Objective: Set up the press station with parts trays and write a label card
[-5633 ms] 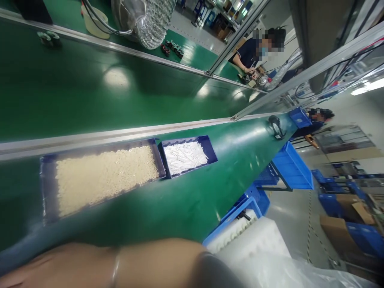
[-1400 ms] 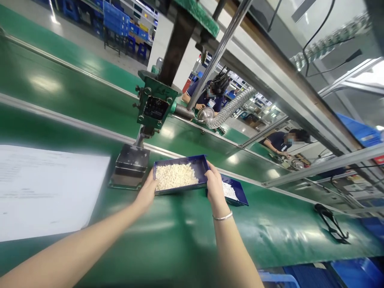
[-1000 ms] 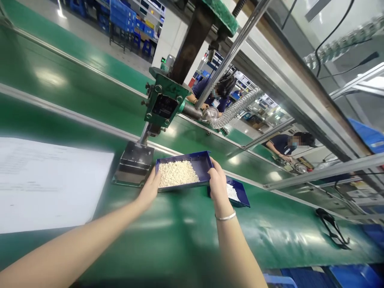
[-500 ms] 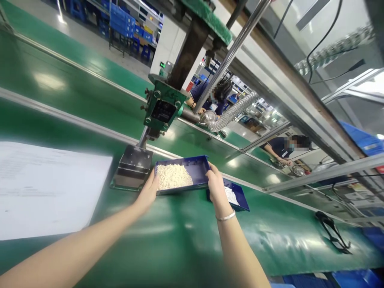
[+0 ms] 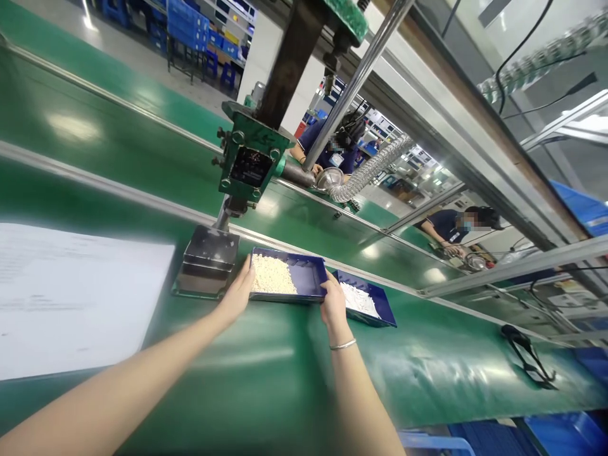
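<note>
A dark blue plastic tray (image 5: 308, 276) sits between my two hands, close to the base of a green press. Small cream-coloured ring-like parts (image 5: 273, 275) fill its left part, and its right part shows bare bottom. My left hand (image 5: 239, 292) grips the tray's left end. On the right end, my right hand (image 5: 334, 300) is closed with the thumb over the rim; a bracelet circles that wrist. Just right of it stands a second blue tray (image 5: 384, 305) with white slender pieces (image 5: 360, 300) inside, partly behind my right hand.
The green hand press (image 5: 249, 166) rises at centre, its black block (image 5: 210, 250) left of the tray. White paper sheets (image 5: 80, 291) lie on the green bench (image 5: 266, 386). A black strap-like object (image 5: 527, 358) rests far right. Two people work across the bench beneath a metal frame.
The tray of cream parts has come level and lower, against the bench beside the press. My right hand has shifted left, uncovering more of the second tray.
</note>
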A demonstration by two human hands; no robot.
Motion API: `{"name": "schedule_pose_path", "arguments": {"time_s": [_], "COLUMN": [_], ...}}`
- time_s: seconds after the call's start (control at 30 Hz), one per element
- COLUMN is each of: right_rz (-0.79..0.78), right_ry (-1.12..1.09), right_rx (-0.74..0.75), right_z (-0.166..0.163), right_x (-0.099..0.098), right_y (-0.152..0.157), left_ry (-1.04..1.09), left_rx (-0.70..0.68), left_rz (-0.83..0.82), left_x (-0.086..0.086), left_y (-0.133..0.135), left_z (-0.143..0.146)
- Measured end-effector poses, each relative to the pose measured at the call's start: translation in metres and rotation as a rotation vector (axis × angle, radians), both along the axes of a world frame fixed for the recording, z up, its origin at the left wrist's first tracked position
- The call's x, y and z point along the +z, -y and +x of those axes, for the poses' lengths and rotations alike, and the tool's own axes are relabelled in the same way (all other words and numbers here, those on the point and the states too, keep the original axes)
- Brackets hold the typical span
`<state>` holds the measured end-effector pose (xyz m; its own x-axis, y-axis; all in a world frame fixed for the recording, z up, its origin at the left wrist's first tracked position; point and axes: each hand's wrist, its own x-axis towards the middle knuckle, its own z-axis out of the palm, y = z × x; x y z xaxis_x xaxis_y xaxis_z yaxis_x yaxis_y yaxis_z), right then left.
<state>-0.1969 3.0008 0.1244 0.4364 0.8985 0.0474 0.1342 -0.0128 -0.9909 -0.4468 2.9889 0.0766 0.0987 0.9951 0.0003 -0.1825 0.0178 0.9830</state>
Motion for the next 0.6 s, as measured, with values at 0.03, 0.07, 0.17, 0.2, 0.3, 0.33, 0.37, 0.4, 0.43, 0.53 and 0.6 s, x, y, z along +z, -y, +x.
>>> {"name": "schedule_pose_path", "arguments": {"time_s": [0.03, 0.07, 0.17, 0.2, 0.3, 0.33, 0.37, 0.4, 0.43, 0.53, 0.6], "right_rz": [-0.014, -0.028, -0.028, 0.013, 0.191, 0.189, 0.122, 0.002, -0.139, -0.424, -0.455], "right_ry": [-0.022, -0.032, 0.06, 0.16, 0.563, 0.682, 0.795, 0.899, 0.991, 1.161, 1.189], "right_rx": [-0.012, -0.009, -0.003, -0.018, -0.013, 0.05, 0.143, 0.251, 0.347, 0.504, 0.516], "right_z": [0.003, 0.006, 0.008, 0.006, -0.011, -0.018, -0.027, -0.036, -0.044, -0.064, -0.075], "right_x": [-0.011, -0.019, -0.025, -0.02, 0.006, 0.016, 0.024, 0.031, 0.035, 0.038, 0.036], "right_y": [0.001, 0.002, 0.009, 0.011, 0.015, 0.013, 0.009, 0.003, -0.004, -0.026, -0.035], "left_ry": [-0.016, -0.029, -0.068, -0.085, -0.15, -0.18, -0.215, -0.256, -0.302, -0.421, -0.456], "left_rx": [-0.016, -0.031, -0.059, -0.066, -0.098, -0.109, -0.118, -0.122, -0.119, -0.092, -0.08], "left_rz": [0.003, 0.009, 0.014, 0.012, 0.027, 0.051, 0.084, 0.121, 0.154, 0.203, 0.217], "left_x": [0.001, 0.002, 0.007, 0.008, 0.012, 0.012, 0.012, 0.011, 0.01, 0.005, 0.0], "left_y": [-0.001, -0.001, 0.001, 0.002, 0.007, 0.009, 0.01, 0.01, 0.01, 0.008, 0.004], "left_z": [-0.001, -0.002, -0.005, -0.006, -0.007, -0.007, -0.006, -0.006, -0.005, -0.004, -0.003]}}
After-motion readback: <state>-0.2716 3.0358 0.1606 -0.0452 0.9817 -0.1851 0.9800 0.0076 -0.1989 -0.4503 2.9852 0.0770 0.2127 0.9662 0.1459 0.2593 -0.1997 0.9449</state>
